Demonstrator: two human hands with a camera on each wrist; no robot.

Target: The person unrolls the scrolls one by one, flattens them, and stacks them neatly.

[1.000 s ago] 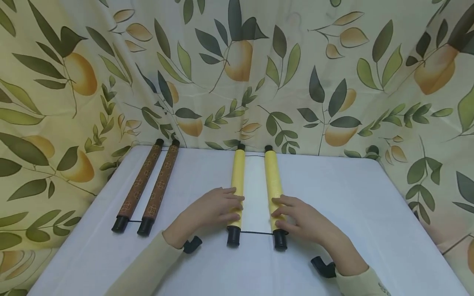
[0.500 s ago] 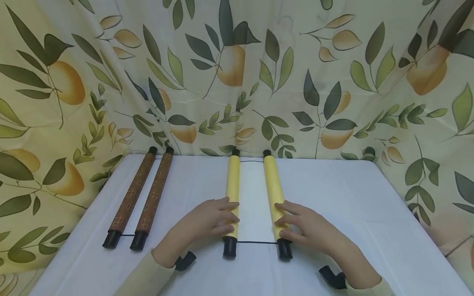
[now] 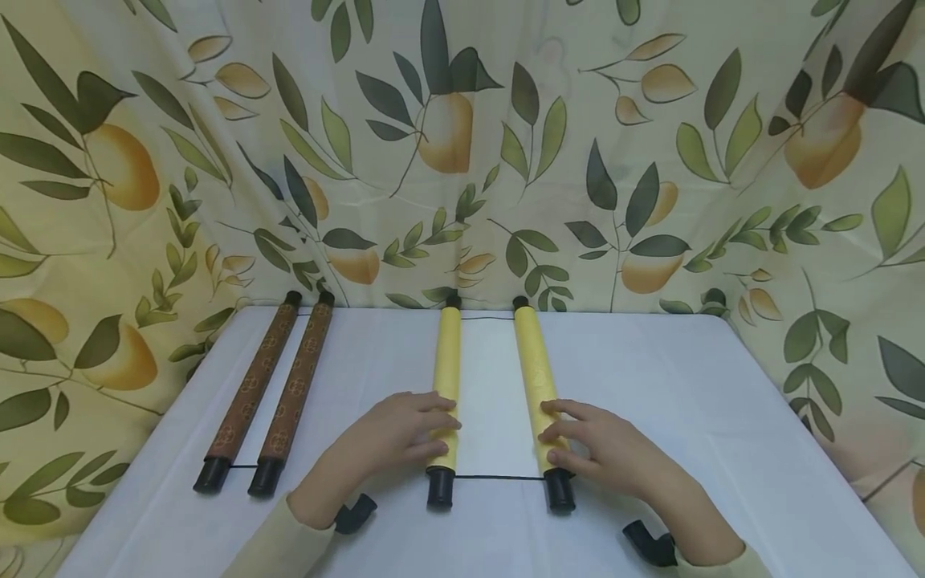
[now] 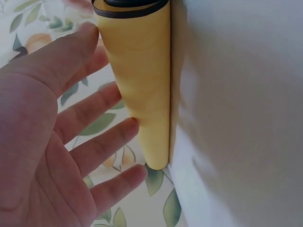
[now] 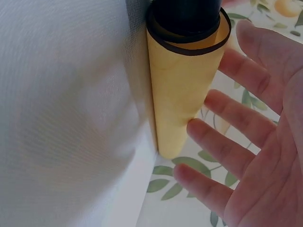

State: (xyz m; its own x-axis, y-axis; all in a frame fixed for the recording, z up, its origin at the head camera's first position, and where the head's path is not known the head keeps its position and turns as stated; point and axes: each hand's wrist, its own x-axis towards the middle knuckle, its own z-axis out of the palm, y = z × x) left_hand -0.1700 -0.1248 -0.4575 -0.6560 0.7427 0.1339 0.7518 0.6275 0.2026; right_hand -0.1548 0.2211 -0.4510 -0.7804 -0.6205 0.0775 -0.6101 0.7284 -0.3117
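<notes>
left hand [image 3: 393, 433] fingers on left yellow roll [image 3: 446, 385] | right hand [image 3: 603, 449] on right yellow roll [image 3: 538, 393] | brown scroll [image 3: 267, 393] left

White table [image 3: 650, 385] – yellow scroll [image 3: 491, 393], brown scroll [image 3: 270, 389] on it

Left hand [image 3: 393, 433]: I see it palm down, low over the bench [image 3: 723, 449], reaching inward toward the middle.
Left fingers [image 4: 102, 101]: straight and a little spread, their tips pressed against the left yellow roll [image 3: 446, 385]; the thumb lies alongside.
Left forearm: it comes in from the lower left in a pale sleeve [image 3: 275, 546], wrist bare.
Right hand [image 3: 603, 445]: I see it mirrored, palm down, reaching inward.
Right fingers [image 5: 227, 113]: extended and fanned, tips touching the right yellow roll [image 3: 536, 385]; nothing is wrapped or pinched.
Right forearm: it enters from the lower right, sleeve at the frame edge.
</notes>
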